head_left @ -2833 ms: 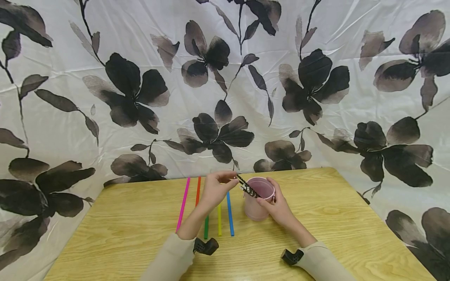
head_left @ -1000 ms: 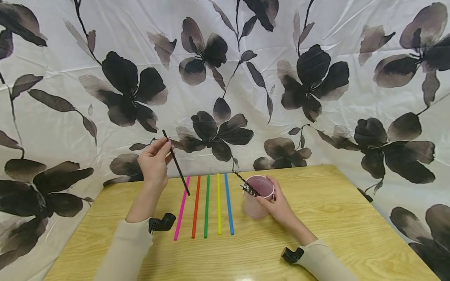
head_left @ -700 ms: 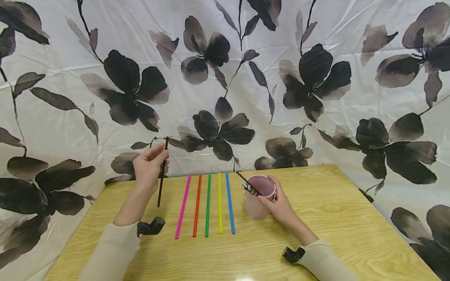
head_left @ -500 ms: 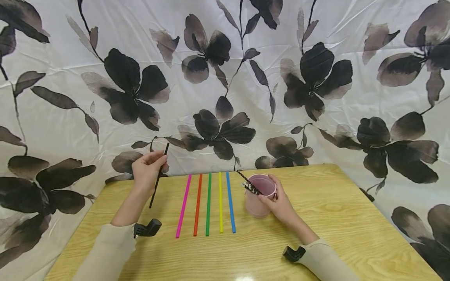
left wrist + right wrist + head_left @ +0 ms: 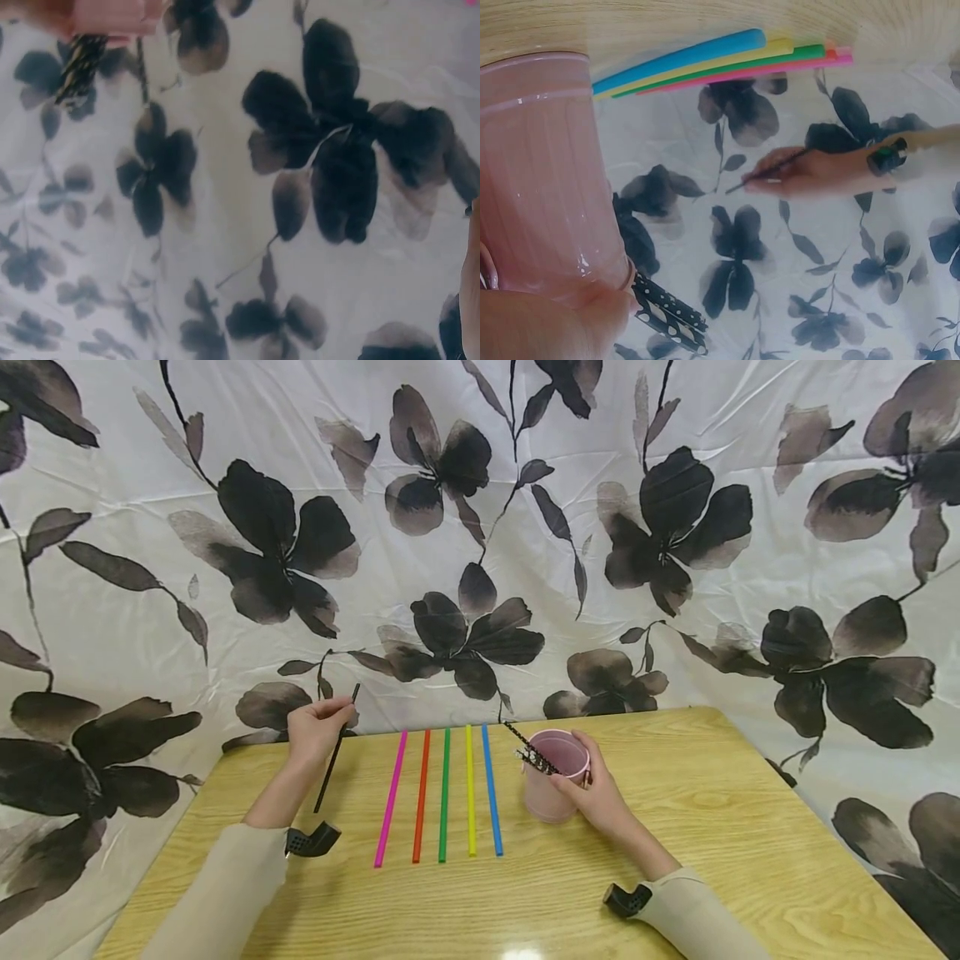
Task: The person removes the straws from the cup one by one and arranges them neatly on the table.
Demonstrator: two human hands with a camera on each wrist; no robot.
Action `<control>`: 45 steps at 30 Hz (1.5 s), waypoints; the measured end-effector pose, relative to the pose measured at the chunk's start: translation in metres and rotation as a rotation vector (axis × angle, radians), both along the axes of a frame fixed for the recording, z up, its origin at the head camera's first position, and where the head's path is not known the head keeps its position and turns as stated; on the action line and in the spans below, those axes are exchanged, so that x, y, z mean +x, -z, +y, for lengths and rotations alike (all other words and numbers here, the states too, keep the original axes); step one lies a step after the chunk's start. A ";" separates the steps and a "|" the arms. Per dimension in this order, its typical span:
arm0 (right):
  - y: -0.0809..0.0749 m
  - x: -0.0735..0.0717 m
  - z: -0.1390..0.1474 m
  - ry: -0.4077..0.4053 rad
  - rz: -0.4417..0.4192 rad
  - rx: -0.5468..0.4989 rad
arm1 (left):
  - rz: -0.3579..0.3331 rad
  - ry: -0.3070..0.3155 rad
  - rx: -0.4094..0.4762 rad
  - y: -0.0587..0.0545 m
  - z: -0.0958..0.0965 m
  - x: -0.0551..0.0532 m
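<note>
My left hand pinches a thin black drinking straw near its upper end. The straw slants down toward the tabletop, left of the magenta straw. Red, green, yellow and blue straws lie beside the magenta one, roughly parallel. My right hand grips a small pink bucket by its right side, thumb at the rim. Black-and-white patterned straws lean out of the bucket toward the left; in the right wrist view these patterned straws jut past the rim near the thumb.
The wooden table has its back edge against a white cloth printed with dark flowers. A black wrist device sits at the left cuff and another wrist device at the right one.
My left hand has moved from the bucket to the left with the black straw, then lowered it beside the row and tilted it. My right hand has stayed on the bucket.
</note>
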State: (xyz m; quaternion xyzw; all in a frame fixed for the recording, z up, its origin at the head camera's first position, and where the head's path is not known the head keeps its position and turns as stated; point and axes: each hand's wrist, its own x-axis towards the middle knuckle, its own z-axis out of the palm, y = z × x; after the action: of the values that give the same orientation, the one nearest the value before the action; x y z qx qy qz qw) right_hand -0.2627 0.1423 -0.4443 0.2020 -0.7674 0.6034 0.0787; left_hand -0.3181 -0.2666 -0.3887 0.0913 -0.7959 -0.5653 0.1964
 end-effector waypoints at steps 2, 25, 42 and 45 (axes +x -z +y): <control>0.000 0.000 0.000 -0.001 0.003 0.000 | -0.010 -0.002 -0.045 0.006 -0.003 -0.005; 0.002 0.000 0.000 -0.010 0.004 0.005 | -0.055 0.094 -0.352 0.068 -0.021 -0.039; 0.000 -0.002 0.001 -0.008 0.011 0.024 | -0.128 0.129 -0.369 0.076 -0.014 -0.053; 0.000 -0.002 0.001 -0.014 0.014 0.023 | -0.143 0.135 -0.361 0.080 -0.014 -0.054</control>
State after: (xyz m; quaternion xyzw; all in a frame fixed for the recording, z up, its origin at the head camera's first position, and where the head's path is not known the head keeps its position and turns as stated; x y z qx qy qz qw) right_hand -0.2646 0.1433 -0.4443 0.2124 -0.7723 0.5937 0.0773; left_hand -0.3722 -0.2808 -0.4688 0.0409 -0.9005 -0.4177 0.1142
